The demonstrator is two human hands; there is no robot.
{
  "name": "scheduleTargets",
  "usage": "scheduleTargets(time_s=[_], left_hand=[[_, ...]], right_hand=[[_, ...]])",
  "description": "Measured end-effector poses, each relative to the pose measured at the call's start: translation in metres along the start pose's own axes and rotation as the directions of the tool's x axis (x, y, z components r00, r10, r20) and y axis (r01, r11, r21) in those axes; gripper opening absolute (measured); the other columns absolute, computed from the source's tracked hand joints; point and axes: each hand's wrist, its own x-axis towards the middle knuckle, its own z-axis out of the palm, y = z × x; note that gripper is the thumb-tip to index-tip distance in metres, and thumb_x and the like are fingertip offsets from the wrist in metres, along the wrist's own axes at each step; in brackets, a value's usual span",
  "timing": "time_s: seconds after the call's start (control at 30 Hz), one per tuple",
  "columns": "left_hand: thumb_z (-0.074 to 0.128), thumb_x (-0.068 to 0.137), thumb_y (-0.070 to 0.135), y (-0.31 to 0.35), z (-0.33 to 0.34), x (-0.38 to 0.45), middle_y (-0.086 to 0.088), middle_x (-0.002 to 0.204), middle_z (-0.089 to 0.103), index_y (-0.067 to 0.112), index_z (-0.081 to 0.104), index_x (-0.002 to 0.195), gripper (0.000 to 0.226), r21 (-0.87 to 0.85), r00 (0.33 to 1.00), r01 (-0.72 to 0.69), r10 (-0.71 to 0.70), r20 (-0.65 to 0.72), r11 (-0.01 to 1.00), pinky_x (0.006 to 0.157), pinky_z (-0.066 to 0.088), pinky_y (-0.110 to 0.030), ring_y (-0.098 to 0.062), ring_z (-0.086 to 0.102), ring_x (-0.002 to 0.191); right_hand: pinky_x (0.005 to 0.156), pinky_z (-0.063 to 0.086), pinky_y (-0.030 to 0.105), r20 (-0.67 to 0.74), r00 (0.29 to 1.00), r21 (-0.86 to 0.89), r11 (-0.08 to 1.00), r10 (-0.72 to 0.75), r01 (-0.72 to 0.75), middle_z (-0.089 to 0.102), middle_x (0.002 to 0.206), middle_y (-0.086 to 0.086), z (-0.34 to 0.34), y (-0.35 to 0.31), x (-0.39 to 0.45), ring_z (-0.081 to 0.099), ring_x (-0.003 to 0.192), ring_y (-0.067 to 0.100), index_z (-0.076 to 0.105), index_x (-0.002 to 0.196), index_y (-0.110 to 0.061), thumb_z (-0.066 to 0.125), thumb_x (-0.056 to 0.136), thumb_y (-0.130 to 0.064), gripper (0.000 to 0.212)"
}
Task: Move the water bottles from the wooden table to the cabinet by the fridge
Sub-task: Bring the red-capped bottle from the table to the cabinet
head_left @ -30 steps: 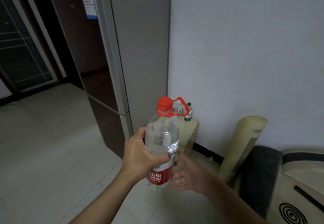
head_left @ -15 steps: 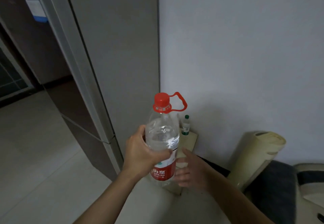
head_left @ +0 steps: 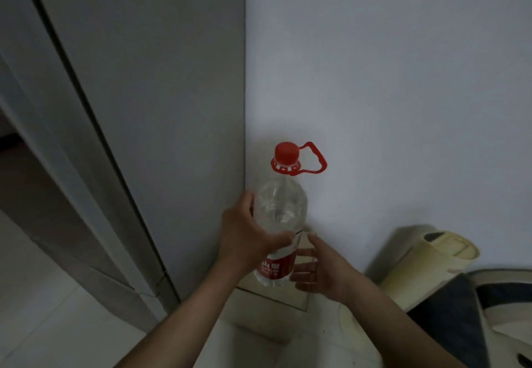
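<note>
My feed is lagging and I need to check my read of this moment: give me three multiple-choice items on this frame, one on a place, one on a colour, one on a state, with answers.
1. Where is the bottle?
A. Lying on the floor
B. Held upright over the cabinet beside the fridge
C. Inside the fridge

2. What colour is the cap?
A. Red
B. Blue
C. White

3. What is the right hand doing?
A. Twisting the cap
B. Gripping the handle
C. Open beside the bottle's lower part

Answers:
1 B: the left hand holds it upright above the pale cabinet top, next to the fridge side.
2 A: cap and loop handle are both red.
3 C: its fingers are spread near the label; contact cannot be told.
</note>
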Motion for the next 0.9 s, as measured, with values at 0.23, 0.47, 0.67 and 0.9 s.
scheduleTargets(time_s=[0.23,0.47,0.67,0.9], left_hand=[[0.095,0.051,0.026,-0.027,0.018,0.065,0.01,0.096,0.07,0.023,0.06,0.108,0.067,-0.014,0.994,0.105,-0.105,-0.012,0.994,0.068,0.061,-0.024,-0.005,0.069,0.083],[0.086,0.041,0.04,-0.042,0.04,0.115,0.011,0.086,0.073,0.025,0.064,0.099,0.064,0.055,0.99,0.129,-0.126,-0.057,0.99,0.064,0.06,-0.029,-0.003,0.07,0.075],[0.085,0.038,0.041,-0.065,0.055,0.145,0.01,0.081,0.073,0.026,0.064,0.096,0.064,0.057,0.973,0.223,-0.219,-0.071,0.973,0.06,0.057,-0.023,-0.003,0.07,0.071],[0.088,0.038,0.044,-0.099,0.074,0.169,0.013,0.085,0.072,0.03,0.062,0.101,0.07,0.069,0.964,0.264,-0.266,0.015,0.962,0.066,0.061,-0.033,0.0,0.07,0.074]], right_hand=[[0.077,0.055,0.039,0.053,0.999,-0.051,0.999,0.009,-0.006,0.069,0.112,0.023,0.0,-0.038,0.065,0.069,0.098,0.034,0.057,0.125,-0.008,0.044,0.094,-0.064,0.065],[0.072,0.055,0.036,0.167,0.984,-0.099,0.994,0.061,-0.045,0.07,0.107,0.021,0.001,-0.077,0.131,0.069,0.092,0.03,0.057,0.124,-0.008,0.046,0.089,-0.071,0.072],[0.08,0.054,0.04,0.19,0.972,-0.104,0.987,0.14,-0.122,0.067,0.114,0.022,-0.001,-0.086,0.17,0.067,0.102,0.033,0.057,0.123,-0.011,0.04,0.092,-0.071,0.07],[0.082,0.054,0.039,0.117,0.979,-0.147,0.978,0.166,-0.148,0.067,0.114,0.02,-0.007,-0.089,0.198,0.066,0.103,0.032,0.058,0.123,-0.014,0.042,0.089,-0.072,0.069]])
